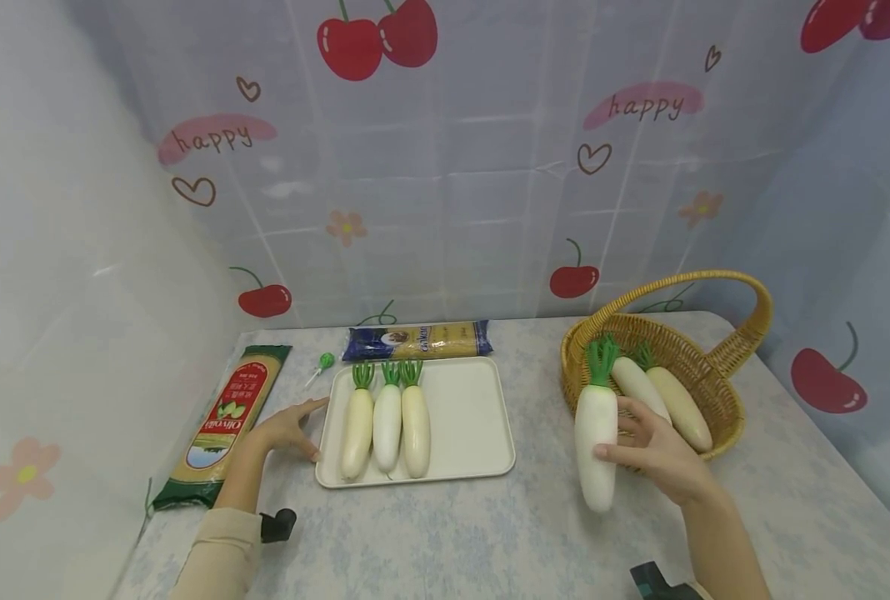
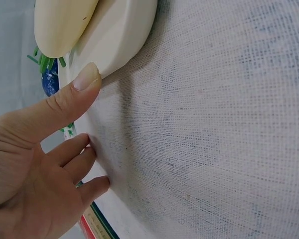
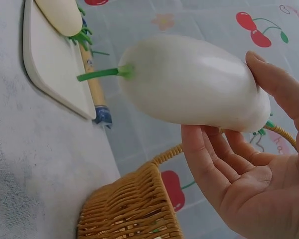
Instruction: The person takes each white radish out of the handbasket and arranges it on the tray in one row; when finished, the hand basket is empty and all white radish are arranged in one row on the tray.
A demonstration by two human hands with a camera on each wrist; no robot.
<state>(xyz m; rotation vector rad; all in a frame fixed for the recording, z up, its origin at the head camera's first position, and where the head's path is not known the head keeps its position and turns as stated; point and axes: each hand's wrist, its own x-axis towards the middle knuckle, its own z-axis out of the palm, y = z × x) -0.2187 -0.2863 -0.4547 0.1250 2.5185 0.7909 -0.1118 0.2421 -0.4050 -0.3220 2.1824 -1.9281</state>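
Note:
My right hand (image 1: 658,450) grips a white radish (image 1: 596,442) with green leaf stubs, thumb on one side and fingers on the other, in front of the wicker basket (image 1: 730,417). In the right wrist view the radish (image 3: 189,82) hangs above the table, its thin green root tip pointing toward the tray. Inside the basket lie two more radishes (image 1: 677,408). At the left edge of the cream tray (image 1: 467,417) is my left hand (image 1: 286,429), its thumb right at the rim and fingers relaxed. Three radishes (image 1: 387,425) lie side by side on the tray's left half.
A red-and-gold noodle packet (image 1: 223,417) lies at the far left. Behind the tray is a blue-and-yellow pasta packet (image 1: 418,340), with a green lollipop (image 1: 327,361) beside it. The basket's tall handle (image 1: 685,275) arches over its opening. A printed curtain (image 1: 445,183) hangs behind the table.

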